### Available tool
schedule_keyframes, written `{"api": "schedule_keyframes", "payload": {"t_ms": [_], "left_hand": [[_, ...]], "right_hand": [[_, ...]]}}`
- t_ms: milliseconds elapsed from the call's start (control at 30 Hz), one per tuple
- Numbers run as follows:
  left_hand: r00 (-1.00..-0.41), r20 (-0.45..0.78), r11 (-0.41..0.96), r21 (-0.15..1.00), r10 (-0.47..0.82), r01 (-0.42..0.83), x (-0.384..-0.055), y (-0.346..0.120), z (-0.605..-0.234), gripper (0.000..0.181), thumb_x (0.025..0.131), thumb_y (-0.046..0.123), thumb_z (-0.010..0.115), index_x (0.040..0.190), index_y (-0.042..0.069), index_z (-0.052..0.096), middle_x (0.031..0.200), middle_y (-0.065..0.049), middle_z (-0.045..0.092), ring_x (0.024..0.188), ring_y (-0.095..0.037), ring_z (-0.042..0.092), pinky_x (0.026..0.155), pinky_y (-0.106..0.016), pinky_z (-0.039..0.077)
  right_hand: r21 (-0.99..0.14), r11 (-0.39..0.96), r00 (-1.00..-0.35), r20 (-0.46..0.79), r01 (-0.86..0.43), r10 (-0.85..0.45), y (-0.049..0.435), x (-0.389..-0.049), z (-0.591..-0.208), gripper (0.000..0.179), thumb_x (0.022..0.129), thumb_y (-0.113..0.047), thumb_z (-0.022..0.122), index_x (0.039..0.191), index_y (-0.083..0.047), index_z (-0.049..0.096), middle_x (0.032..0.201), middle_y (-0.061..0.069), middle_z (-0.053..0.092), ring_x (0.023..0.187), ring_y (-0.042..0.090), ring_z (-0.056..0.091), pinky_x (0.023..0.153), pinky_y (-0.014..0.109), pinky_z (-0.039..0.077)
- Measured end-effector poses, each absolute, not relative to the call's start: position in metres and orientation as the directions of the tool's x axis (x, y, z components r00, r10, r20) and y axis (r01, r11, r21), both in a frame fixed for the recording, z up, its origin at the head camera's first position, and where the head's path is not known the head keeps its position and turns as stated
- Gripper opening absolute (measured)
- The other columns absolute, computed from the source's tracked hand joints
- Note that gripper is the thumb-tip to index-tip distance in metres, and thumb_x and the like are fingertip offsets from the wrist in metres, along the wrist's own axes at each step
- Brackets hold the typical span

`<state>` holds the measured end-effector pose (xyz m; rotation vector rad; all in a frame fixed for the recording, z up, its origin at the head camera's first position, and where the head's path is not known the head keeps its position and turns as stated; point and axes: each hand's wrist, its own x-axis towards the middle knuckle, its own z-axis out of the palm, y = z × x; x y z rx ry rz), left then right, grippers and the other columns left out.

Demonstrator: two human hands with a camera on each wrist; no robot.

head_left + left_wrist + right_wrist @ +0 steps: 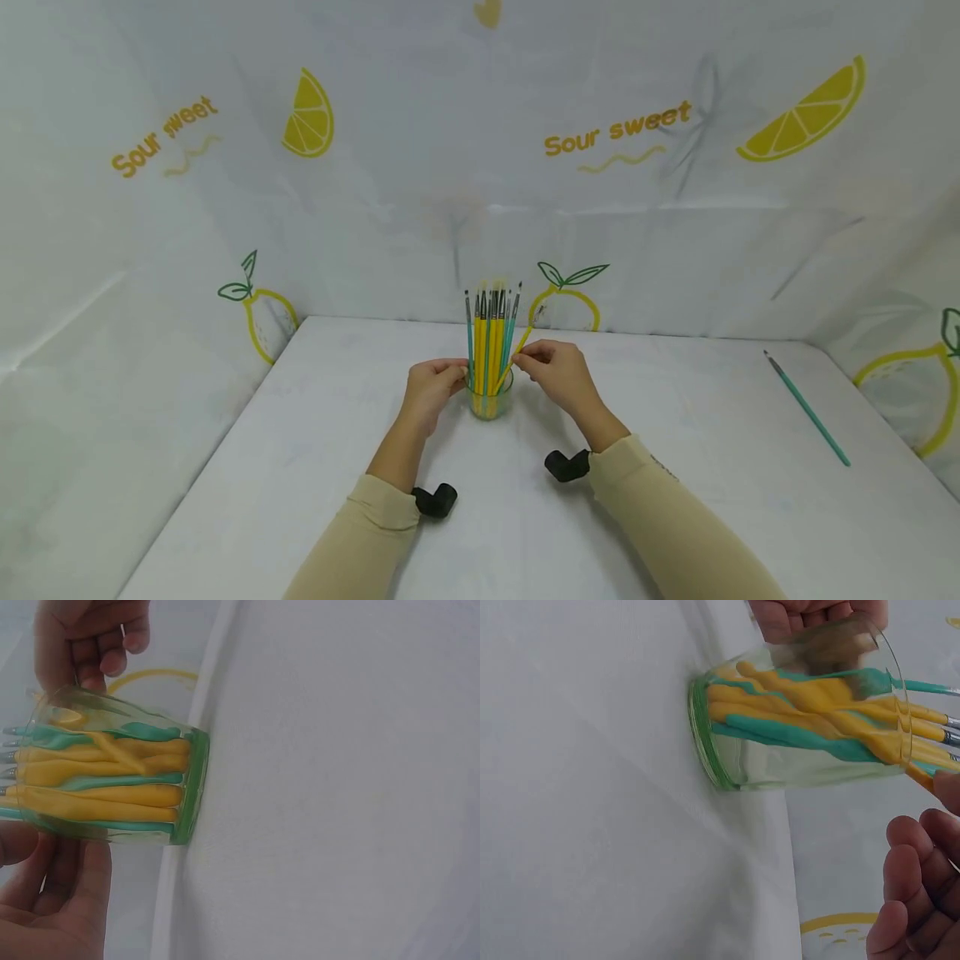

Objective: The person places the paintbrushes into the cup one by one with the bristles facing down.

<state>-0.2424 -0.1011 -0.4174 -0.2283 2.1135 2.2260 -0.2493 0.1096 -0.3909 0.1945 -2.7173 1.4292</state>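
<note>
A clear glass (489,413) with a greenish base stands upright on the white table, full of yellow and turquoise paintbrushes (491,333), bristles up. My left hand (433,390) holds the glass near its rim from the left, thumb and fingers at its side. On the other side, my right hand (561,377) pinches a yellow paintbrush (524,339) between thumb and fingertips. That brush leans to the right over the rim, its lower end inside the glass. In the right wrist view, the other fingers of the right hand (922,892) are loosely curled below the glass (840,776).
A single turquoise paintbrush (808,410) lies at the right of the white table (300,467). Behind the table hangs a white cloth (420,150) with lemon prints and lettering. Black wrist cameras (435,501) stick out from both beige sleeves (375,533).
</note>
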Motion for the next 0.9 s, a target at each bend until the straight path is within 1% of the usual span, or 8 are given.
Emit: {"api": "schedule_keyframes", "payload": {"t_ms": [133,233,367,533,667,733,833,900], "left_hand": [[-0.986,-0.154,-0.054,0.987,-0.065,-0.151,-0.243,-0.104,-0.417,0.021,0.092,0.005,0.060,0.107,-0.005,0.071,0.115,-0.017,0.069,0.098,-0.019,0.069,0.091,-0.031,0.058],[-0.985,-0.156,-0.050,0.987,-0.078,-0.153,-0.241,-0.108,-0.416,0.022,0.092,0.005,0.059,0.109,-0.005,0.070,0.117,-0.018,0.068,0.103,-0.023,0.069,0.092,-0.032,0.058],[-0.985,-0.146,-0.048,0.989,-0.095,-0.142,-0.240,-0.113,-0.415,0.024,0.092,0.004,0.058,0.110,-0.006,0.070,0.119,-0.018,0.068,0.106,-0.024,0.068,0.093,-0.032,0.057],[-0.986,-0.142,-0.064,0.989,-0.087,-0.136,-0.241,-0.113,-0.414,0.023,0.091,0.003,0.058,0.109,-0.007,0.070,0.118,-0.019,0.068,0.101,-0.020,0.069,0.091,-0.031,0.058],[-0.986,-0.141,-0.071,0.988,-0.088,-0.135,-0.241,-0.112,-0.414,0.022,0.092,0.003,0.058,0.108,-0.007,0.069,0.117,-0.019,0.068,0.101,-0.022,0.069,0.090,-0.031,0.059],[-0.986,-0.142,-0.072,0.988,-0.087,-0.136,-0.241,-0.111,-0.415,0.022,0.092,0.003,0.058,0.108,-0.008,0.069,0.117,-0.019,0.067,0.104,-0.025,0.069,0.091,-0.031,0.058],[-0.984,-0.158,-0.067,0.986,-0.083,-0.152,-0.241,-0.110,-0.415,0.022,0.093,0.004,0.058,0.109,-0.007,0.069,0.119,-0.019,0.067,0.110,-0.029,0.067,0.092,-0.031,0.058],[-0.982,-0.168,-0.065,0.984,-0.082,-0.163,-0.240,-0.110,-0.416,0.022,0.094,0.004,0.058,0.110,-0.006,0.069,0.120,-0.019,0.067,0.111,-0.029,0.066,0.093,-0.032,0.058]], "right_hand": [[-0.815,0.564,-0.991,0.099,-0.134,-0.093,0.119,-0.252,-0.389,0.025,0.091,-0.040,0.069,0.100,-0.017,0.074,0.092,0.001,0.072,0.079,0.019,0.064,0.066,0.031,0.054],[-0.821,0.558,-0.992,0.083,-0.120,-0.092,0.130,-0.255,-0.387,0.028,0.091,-0.043,0.068,0.103,-0.018,0.074,0.094,0.001,0.072,0.081,0.020,0.063,0.069,0.031,0.053],[-0.805,0.582,-0.994,0.086,-0.113,-0.073,0.155,-0.259,-0.381,0.036,0.091,-0.047,0.067,0.107,-0.016,0.073,0.099,0.004,0.072,0.084,0.020,0.064,0.072,0.031,0.054],[-0.742,0.666,-0.992,0.126,-0.081,0.020,0.215,-0.263,-0.371,0.047,0.093,-0.051,0.061,0.114,-0.010,0.069,0.104,0.011,0.071,0.089,0.025,0.066,0.072,0.031,0.054],[-0.710,0.704,-0.986,0.101,0.020,0.130,0.280,-0.263,-0.365,0.057,0.094,-0.056,0.056,0.121,-0.006,0.066,0.111,0.016,0.068,0.095,0.028,0.064,0.073,0.031,0.052],[-0.702,0.705,-0.981,0.053,0.096,0.187,0.312,-0.261,-0.365,0.064,0.094,-0.059,0.053,0.125,-0.004,0.062,0.117,0.019,0.064,0.101,0.031,0.060,0.075,0.035,0.051],[-0.668,0.718,-0.969,-0.018,0.195,0.246,0.356,-0.254,-0.368,0.073,0.094,-0.061,0.049,0.131,0.001,0.056,0.130,0.028,0.054,0.112,0.041,0.053,0.080,0.049,0.052],[-0.640,0.727,-0.960,-0.063,0.249,0.273,0.382,-0.247,-0.372,0.077,0.095,-0.061,0.046,0.133,0.005,0.052,0.136,0.033,0.045,0.117,0.049,0.046,0.084,0.058,0.049]]}}
